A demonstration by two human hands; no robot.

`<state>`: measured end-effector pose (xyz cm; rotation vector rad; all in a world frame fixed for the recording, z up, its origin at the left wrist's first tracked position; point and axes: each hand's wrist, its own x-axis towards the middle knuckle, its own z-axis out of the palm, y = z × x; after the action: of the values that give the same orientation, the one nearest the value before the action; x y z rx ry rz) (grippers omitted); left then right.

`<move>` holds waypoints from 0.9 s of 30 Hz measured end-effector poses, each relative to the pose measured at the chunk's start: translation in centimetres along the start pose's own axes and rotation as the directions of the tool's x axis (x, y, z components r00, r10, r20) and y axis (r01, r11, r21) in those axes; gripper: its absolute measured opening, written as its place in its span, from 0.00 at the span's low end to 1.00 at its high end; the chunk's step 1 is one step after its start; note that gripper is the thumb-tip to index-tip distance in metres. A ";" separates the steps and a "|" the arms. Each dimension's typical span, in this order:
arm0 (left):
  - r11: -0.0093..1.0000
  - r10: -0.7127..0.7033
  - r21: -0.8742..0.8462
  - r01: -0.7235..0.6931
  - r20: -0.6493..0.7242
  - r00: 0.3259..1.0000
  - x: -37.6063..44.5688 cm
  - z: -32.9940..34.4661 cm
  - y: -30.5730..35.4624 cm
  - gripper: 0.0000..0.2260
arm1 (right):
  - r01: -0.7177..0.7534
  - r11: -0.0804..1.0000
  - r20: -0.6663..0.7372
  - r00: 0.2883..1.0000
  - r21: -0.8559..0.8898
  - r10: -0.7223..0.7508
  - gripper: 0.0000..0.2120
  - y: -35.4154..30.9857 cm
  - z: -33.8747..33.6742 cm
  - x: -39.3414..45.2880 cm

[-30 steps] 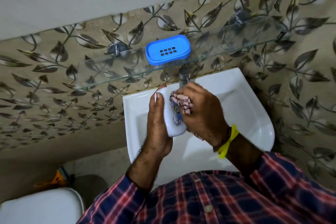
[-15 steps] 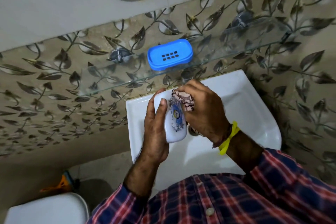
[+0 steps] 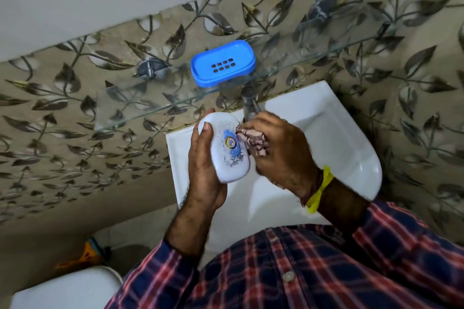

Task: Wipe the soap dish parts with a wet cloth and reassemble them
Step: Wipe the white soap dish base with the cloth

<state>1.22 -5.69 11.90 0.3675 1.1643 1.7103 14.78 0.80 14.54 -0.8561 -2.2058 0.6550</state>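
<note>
Your left hand (image 3: 204,170) clasps the white printed oval plastic soap-dish lid (image 3: 224,146) over the white basin (image 3: 351,148), a light, stiff, wet-slick shell best gripped by its long edges, while your right hand (image 3: 281,150) pinches the bunched pink patterned cloth (image 3: 253,142) against it

White basin (image 3: 351,158), tap (image 3: 248,103), glass shelf (image 3: 150,105), leaf-patterned wall tiles (image 3: 62,113).

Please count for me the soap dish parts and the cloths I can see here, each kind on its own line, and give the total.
Soap dish parts: 2, the blue tray on the glass shelf and the white cover held in the left hand.
Cloths: 1, the cloth held in the right hand.
Total: 3
</note>
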 end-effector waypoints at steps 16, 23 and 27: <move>0.985 -0.007 -0.170 -0.021 -0.161 0.987 1.9 0.4 -0.5 0.43 | -0.055 0.968 -0.088 0.993 0.243 0.079 0.06 0.2 1.2 -4.1; 0.987 0.133 -0.061 -0.147 -0.194 0.972 1.5 1.7 -0.4 0.26 | 0.041 0.992 -0.051 0.998 0.115 -0.036 0.10 -0.3 1.2 -3.9; 0.989 0.147 -0.002 -0.149 -0.172 0.974 0.8 1.5 -1.2 0.25 | 0.168 0.986 -0.005 0.986 0.005 -0.168 0.12 -1.4 1.3 -3.4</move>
<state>2.55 -4.14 11.39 0.3093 1.2743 1.9098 15.17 -2.84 13.19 -0.6591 -2.2418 0.5760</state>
